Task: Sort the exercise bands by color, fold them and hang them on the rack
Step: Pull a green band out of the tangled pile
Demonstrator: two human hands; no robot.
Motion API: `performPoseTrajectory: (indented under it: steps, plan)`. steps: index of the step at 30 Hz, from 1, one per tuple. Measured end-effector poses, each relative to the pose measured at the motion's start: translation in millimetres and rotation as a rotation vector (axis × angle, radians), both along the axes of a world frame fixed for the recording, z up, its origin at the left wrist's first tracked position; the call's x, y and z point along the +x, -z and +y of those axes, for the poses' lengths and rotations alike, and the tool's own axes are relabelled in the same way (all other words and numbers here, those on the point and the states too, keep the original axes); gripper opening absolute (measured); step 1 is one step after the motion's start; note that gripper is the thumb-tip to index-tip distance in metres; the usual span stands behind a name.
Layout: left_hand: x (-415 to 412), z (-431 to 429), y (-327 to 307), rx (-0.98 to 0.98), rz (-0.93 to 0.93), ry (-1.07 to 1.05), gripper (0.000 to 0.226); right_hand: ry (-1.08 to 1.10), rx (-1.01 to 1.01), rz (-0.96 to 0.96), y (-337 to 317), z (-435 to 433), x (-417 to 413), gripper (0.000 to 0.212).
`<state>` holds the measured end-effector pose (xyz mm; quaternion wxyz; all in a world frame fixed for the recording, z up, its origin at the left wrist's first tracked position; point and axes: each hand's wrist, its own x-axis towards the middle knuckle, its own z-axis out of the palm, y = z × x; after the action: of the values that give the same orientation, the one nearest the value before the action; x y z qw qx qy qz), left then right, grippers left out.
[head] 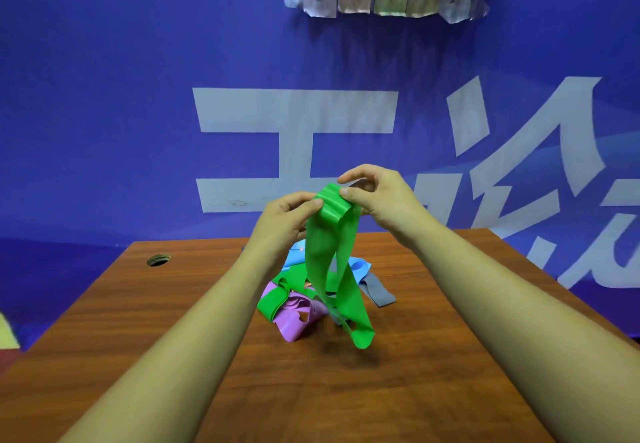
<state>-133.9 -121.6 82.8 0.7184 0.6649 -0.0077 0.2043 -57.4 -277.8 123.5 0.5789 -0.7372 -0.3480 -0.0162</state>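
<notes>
Green band vertical, loop end down

A green band is rendered in one vivid, glossy, unpatterned shade. Behind it, a second green band, a lilac band, a light blue band and a grey band are each seen in a single flat colour. The worktop is finished in reddish-brown wood grain with darker streaks. The backdrop is coloured deep blue-violet and marked with large pale white characters. Paper tags are shown in white, pale pink and pale green, with orange spots on top. A yellow patch is seen at the left edge.
</notes>
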Motion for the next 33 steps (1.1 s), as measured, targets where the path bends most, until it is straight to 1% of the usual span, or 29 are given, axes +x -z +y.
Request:
performPoseTrajectory:
  steps: [2,4,6,9,12,14,16,17,20,22,25,26,29,31,33]
  plan:
    - [-2.2,-1.0,-0.6,0.013,-0.021,-0.033,0.017,0.019,-0.022,-0.061,1.3,-1.4,-3.1,0.012]
    - [-4.9,-0.9,-1.4,0.048,-0.027,-0.051,0.011,0.012,-0.025,-0.088,1.6,-2.0,-9.7,0.012]
    - [-7.2,-0.2,-1.6,0.086,-0.027,-0.077,0.016,-0.027,-0.042,-0.074,2.6,-2.5,-14.4,0.018]
    - [-10.9,-1.7,-2.0,0.103,-0.040,-0.077,0.005,-0.051,-0.094,-0.093,3.4,-4.8,-19.0,0.017]
    - [-15.8,-4.4,-3.3,0.168,-0.060,-0.102,0.010,-0.039,-0.124,-0.139,2.2,-5.5,-21.7,0.012]
    - [-17.4,-5.8,-1.5,0.258,-0.089,-0.136,0.017,-0.013,-0.132,-0.173,0.4,-5.0,-22.7,0.011]
    - [-19.0,-6.4,3.1,0.318,-0.067,-0.168,0.023,0.010,-0.120,-0.183,-2.7,-5.2,-22.0,0.012]
    - [-20.7,-7.5,5.6,0.314,-0.047,-0.152,0.023,0.006,-0.113,-0.177,-4.9,-5.7,-21.9,0.013]
    - [-23.3,-11.1,20.3,0.265,0.025,0.025,0.028,-0.020,-0.114,-0.169,-11.2,-7.1,-22.5,0.013]
    - [-25.7,-13.4,33.3,0.261,0.094,0.091,0.026,-0.017,-0.093,-0.143,-12.3,-7.7,-20.6,0.011]
    - [-26.1,-17.0,59.8,0.292,0.202,0.199,0.028,0.002,-0.016,-0.050,-9.0,-8.9,-15.6,0.010]
    - [-26.5,-19.1,69.2,0.296,0.243,0.230,0.026,0.018,0.012,-0.014,-7.0,-9.5,-13.6,0.011]
    - [-34.1,-25.4,93.6,0.308,0.349,0.271,0.008,0.075,0.084,0.099,1.2,-11.9,-4.8,0.016]
    - [-38.4,-23.0,113.7,0.333,0.413,0.316,0.010,0.107,0.120,0.179,8.6,-13.8,2.4,0.018]
    - [-42.3,-13.4,132.1,0.292,0.452,0.323,0.008,0.147,0.133,0.233,16.7,-17.0,8.6,0.020]
